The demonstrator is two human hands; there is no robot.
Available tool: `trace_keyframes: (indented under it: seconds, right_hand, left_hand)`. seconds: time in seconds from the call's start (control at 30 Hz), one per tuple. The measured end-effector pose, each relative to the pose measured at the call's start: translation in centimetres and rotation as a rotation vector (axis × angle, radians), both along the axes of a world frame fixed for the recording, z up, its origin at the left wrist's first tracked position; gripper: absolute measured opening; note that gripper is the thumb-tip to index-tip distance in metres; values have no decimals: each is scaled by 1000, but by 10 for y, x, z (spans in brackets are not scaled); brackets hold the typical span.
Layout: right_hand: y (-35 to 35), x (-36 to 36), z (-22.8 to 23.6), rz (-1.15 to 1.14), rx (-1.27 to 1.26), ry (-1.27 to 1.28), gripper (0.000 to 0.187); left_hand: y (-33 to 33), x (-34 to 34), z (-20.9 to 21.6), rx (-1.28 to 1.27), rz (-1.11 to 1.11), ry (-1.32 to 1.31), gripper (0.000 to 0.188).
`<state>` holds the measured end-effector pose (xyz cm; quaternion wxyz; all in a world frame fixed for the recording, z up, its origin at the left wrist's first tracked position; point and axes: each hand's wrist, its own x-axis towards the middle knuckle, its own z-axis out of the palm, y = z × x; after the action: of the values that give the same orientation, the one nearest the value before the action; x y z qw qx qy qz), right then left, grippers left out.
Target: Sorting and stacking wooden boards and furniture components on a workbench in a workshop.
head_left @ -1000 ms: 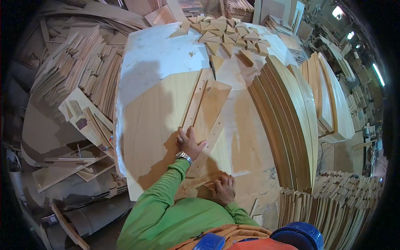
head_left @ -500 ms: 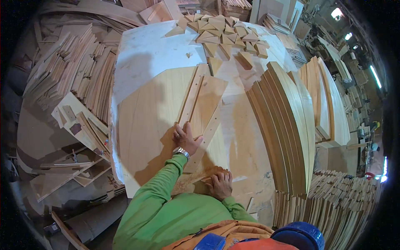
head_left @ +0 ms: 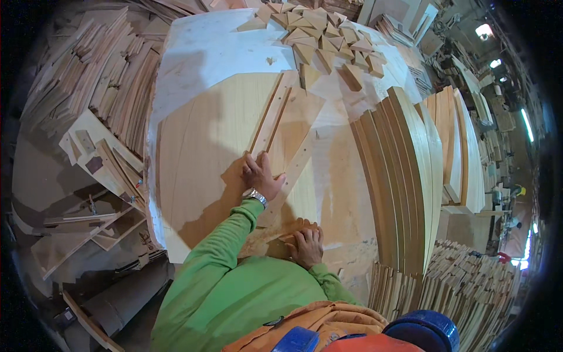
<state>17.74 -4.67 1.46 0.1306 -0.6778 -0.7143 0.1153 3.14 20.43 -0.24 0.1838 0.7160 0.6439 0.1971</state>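
A wooden template point(head_left: 299, 108) with a raised batten point(head_left: 273, 112) and a row of small holes lies slantwise on a broad pale wood panel point(head_left: 199, 141). My left hand point(head_left: 264, 176), a metal watch at its wrist, grips the template at the batten's near end, with the thumb out to the right. Closer to my body, my right hand point(head_left: 306, 246) curls its fingers over the template's rough brown near end. The palm side of both hands is hidden. My green sleeve and torso cover part of the panel's near edge.
Triangular wood offcuts point(head_left: 316, 35) are heaped at the table's far end. Curved wooden pieces point(head_left: 396, 182) stand in a row at the right. Stacked slats point(head_left: 463, 287) fill the lower right; plank stacks point(head_left: 88, 70) and a wooden jig point(head_left: 99, 158) are at the left.
The view has tilted slightly, shifting the panel and table upward in the picture. Both hands keep their places on the template, with no clear movement against it.
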Motion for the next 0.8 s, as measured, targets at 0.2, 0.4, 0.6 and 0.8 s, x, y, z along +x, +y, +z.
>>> trace_keyframes:
  seconds: [0.2,0.4,0.6,0.8]
  right_hand:
    - [18,2,-1,23,18,-74,45]
    - [39,6,-7,41,53,-18,44]
    - [57,11,-11,74,113,-15,42]
    - [79,13,-10,87,104,-12,42]
  left_hand:
    - [21,2,1,-101,-32,11,102]
    - [39,4,4,-68,12,31,100]
    - [57,5,6,-63,-9,34,98]
    - [76,10,-2,-51,9,13,101]
